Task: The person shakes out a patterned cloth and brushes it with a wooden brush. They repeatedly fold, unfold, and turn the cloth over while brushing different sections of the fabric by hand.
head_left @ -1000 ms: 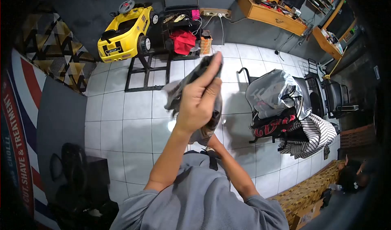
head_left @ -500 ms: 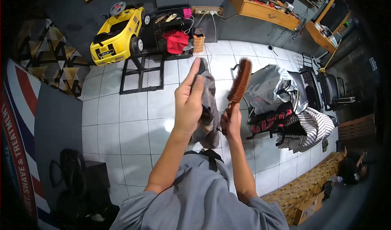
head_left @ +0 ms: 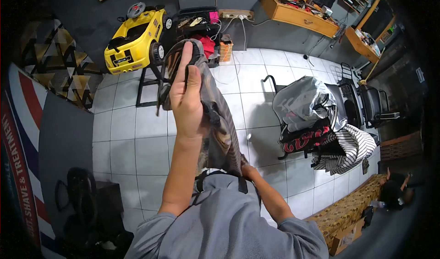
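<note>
My left hand (head_left: 185, 104) is raised in front of me with the index finger and thumb pointing up. Its other fingers are closed round a grey-brown patterned cloth (head_left: 223, 114) with a black edge at the top. From that hand the cloth hangs down to my waist, with folds spreading to the left behind the wrist. Low by my waist, my right hand (head_left: 250, 171) is at the cloth's bottom right edge, its fingers partly hidden. A small dark brown piece of the brush (head_left: 244, 160) shows there; the rest of it is out of sight.
A chair to the right carries a silver sheet (head_left: 302, 100) and a striped cloth (head_left: 346, 151). A yellow toy car (head_left: 133, 43) rests on a black frame (head_left: 145, 91) at back left. A wooden drawer shelf (head_left: 300, 18) hangs on the back wall.
My left hand has moved left and slightly up, and the cloth now spreads wider. My right hand has dropped from beside the cloth to my waist, taking the brush mostly out of view.
</note>
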Demonstrator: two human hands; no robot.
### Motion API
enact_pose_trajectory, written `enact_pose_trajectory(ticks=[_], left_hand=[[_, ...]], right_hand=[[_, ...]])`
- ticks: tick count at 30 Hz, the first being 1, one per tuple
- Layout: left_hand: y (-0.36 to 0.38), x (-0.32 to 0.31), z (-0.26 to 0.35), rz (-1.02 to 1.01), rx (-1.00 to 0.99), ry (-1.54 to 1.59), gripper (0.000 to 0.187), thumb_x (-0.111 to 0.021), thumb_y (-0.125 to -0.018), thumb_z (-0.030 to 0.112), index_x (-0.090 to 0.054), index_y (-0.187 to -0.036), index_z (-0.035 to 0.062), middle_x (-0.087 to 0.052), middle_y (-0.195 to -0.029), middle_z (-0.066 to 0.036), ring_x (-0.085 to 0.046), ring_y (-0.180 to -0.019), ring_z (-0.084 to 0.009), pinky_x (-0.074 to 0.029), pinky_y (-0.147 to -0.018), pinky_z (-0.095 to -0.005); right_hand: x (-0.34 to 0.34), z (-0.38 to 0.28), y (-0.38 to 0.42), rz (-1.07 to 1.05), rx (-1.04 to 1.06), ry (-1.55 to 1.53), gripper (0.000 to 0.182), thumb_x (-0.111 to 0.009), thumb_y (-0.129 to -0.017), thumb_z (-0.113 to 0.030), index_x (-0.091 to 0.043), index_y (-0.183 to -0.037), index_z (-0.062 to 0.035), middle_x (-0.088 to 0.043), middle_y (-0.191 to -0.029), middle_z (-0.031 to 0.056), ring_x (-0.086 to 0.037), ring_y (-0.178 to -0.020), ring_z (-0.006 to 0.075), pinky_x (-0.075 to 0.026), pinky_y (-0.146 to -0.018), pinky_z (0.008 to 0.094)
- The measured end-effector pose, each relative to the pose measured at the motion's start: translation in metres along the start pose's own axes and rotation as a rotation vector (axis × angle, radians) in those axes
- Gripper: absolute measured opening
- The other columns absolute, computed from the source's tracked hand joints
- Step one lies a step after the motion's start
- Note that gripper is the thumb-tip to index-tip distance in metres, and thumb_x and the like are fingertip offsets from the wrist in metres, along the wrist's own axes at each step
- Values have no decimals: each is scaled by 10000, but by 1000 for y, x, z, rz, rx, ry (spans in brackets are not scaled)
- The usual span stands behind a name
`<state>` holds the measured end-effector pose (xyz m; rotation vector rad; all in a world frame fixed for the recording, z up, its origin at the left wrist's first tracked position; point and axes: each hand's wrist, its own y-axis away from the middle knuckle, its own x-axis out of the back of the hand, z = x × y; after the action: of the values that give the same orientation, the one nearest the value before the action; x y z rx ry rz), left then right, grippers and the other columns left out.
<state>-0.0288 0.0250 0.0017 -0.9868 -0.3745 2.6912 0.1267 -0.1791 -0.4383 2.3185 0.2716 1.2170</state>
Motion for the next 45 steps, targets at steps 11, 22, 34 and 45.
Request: enact_pose_trajectory(ticks=[11,22,34,45], left_hand=[[3,23,-7,-132,162,-193,440,-492,-942,105,-385,-1359,16,-504,-1242,-9,-448,-821,16,-373,-739,-127],[-12,50,22,-6,-64,-185,434,-485,-958,159,-387,-1366,50,-284,-599,139,-201,-520,21,-132,-459,-166],[2,101,48,-48,109,-349,405,-496,-944,123,-436,-1336,43,-416,-709,126,-260,-573,22,-199,-495,-144],[6,146,74,-7,97,-321,409,-483,-953,131,-417,-1346,40,-351,-633,130,-242,-544,28,-186,-470,-155]], right_hand=[[233,-185,67,44,310,-1571,404,-312,-970,-470,-454,-898,-99,-380,-554,-28,-315,-392,67,-253,-352,216],[30,-62,-22,-148,235,350,439,-390,-937,-373,-654,-958,-23,-662,-817,163,-653,-731,317,-508,-656,403],[152,-175,58,679,-98,-237,388,-525,-900,-336,-617,-845,38,-610,-715,202,-603,-639,332,-477,-620,371],[72,-175,39,304,-127,-981,457,-383,-968,-416,-557,-973,7,-402,-579,-25,-376,-504,56,-311,-436,221]])
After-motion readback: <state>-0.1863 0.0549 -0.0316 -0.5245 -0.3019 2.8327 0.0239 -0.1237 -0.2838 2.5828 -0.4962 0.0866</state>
